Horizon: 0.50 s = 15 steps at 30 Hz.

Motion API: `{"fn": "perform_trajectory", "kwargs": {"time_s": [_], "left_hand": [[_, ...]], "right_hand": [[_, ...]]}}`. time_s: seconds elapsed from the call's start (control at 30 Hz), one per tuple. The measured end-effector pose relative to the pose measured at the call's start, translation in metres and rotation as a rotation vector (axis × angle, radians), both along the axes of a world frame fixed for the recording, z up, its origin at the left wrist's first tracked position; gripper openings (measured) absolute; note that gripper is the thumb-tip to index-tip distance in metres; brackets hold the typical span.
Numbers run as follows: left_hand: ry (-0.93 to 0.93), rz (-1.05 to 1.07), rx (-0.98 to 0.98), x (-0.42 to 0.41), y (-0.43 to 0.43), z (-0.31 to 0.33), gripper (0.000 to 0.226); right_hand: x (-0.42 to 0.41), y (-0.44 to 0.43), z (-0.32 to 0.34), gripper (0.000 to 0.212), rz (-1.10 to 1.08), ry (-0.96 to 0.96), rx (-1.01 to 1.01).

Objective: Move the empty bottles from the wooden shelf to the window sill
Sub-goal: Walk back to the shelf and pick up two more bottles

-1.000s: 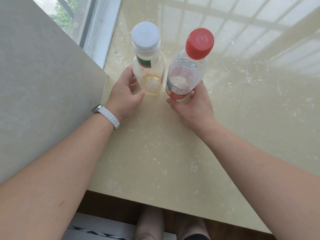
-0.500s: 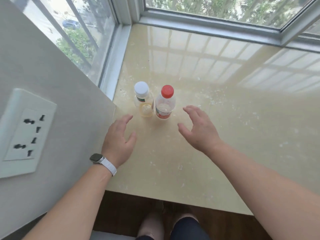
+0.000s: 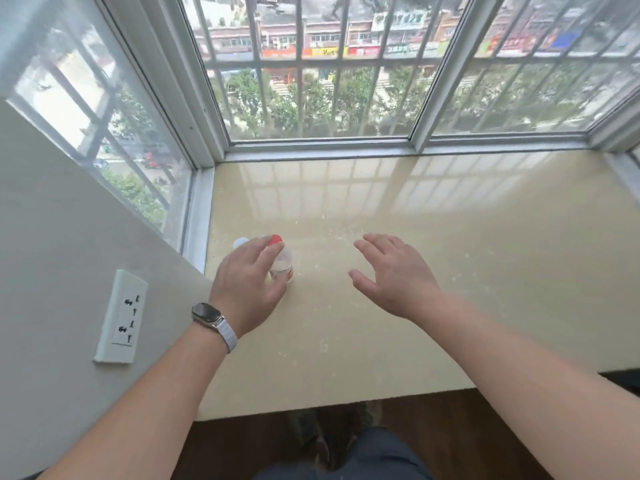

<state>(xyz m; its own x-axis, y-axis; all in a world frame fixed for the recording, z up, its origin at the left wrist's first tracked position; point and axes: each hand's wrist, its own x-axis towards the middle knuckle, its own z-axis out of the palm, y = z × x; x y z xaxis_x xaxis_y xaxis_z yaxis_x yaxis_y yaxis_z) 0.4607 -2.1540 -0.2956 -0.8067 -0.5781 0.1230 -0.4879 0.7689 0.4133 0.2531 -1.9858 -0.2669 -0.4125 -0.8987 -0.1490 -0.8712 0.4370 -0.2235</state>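
Head view: two bottles stand upright and close together on the window sill (image 3: 381, 323), near its left edge beside the wall. One, the red-capped bottle (image 3: 282, 261), shows its cap and part of its clear body; of the other, the white-capped bottle (image 3: 239, 243), only a sliver of cap shows past the left hand (image 3: 251, 282), which hangs above and in front of both and hides whether the two touch each other. Left hand: fingers spread and relaxed, holding nothing; whether a fingertip brushes the red cap cannot be told. Right hand (image 3: 394, 275): likewise spread wide and empty, well apart from the bottles, to their right over bare sill. Neither bottle lies within a grasp; both rest on the sill by their own weight, just beyond the left palm. Judged from this layout, the placing of this pair appears complete, and the step in hand is letting go and drawing clear. To do it well, the left hand should lift straight up and back towards the near edge rather than sweep sideways, since light empty bottles tip easily and one would likely knock over its neighbour. A wall socket (image 3: 121, 317) sits on the left wall; a wristwatch (image 3: 206, 314) is on the left wrist.
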Motion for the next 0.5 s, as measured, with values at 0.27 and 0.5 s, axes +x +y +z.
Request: {"fn": "perform_trajectory", "kwargs": {"time_s": [0.27, 0.5], "left_hand": [[-0.004, -0.294, -0.137, -0.084, 0.034, 0.059, 0.054], [0.059, -0.494, -0.217, -0.17, 0.102, 0.103, 0.052]], "right_hand": [[-0.039, 0.08, 0.073, 0.059, -0.161, 0.187, -0.051], [-0.072, 0.166, 0.105, 0.053, -0.28, 0.277, -0.102]]}}
